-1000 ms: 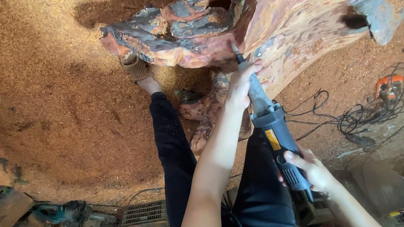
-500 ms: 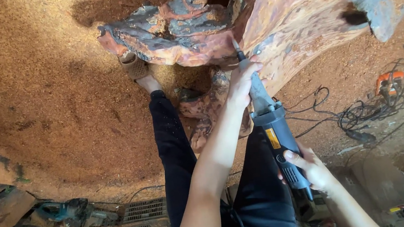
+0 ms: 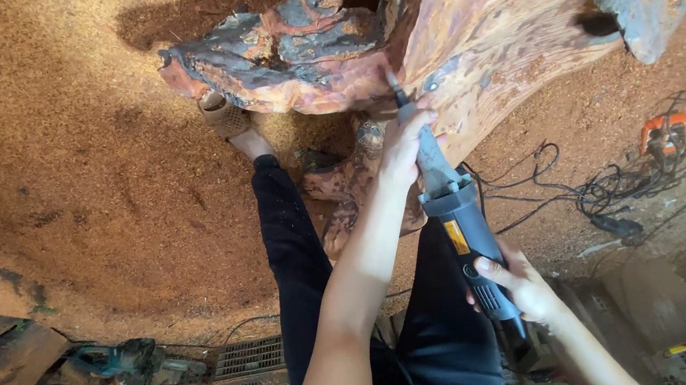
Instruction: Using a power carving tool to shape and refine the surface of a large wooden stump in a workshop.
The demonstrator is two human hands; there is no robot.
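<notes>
Little has shifted since a moment ago: both hands keep their grip on the grey die grinder (image 3: 458, 223), and its tip stays pressed to the reddish carved root slab (image 3: 514, 39) at the same spot. This long-nosed tool runs slantwise from that slab down toward the person's lap, a small yellow rectangular label (image 3: 456, 237) sitting on the upper side of its body. Up front, the left hand (image 3: 406, 148) wraps the narrow neck, fingers curled tight around it just below the bit. At the rear, the right hand (image 3: 522, 284) clasps the ribbed tail end, fingers closed about the casing and the thumb laid across the top. Dark trousers (image 3: 299, 256) and a sandalled foot (image 3: 225, 120) lie beneath the arms. Sawdust (image 3: 85, 160) covers the floor all around the slab. Off to the right, black cables (image 3: 606, 186) tangle near an orange power tool (image 3: 664, 133). At lower left, a teal tool (image 3: 114, 361) rests among scrap boards (image 3: 2, 347).
</notes>
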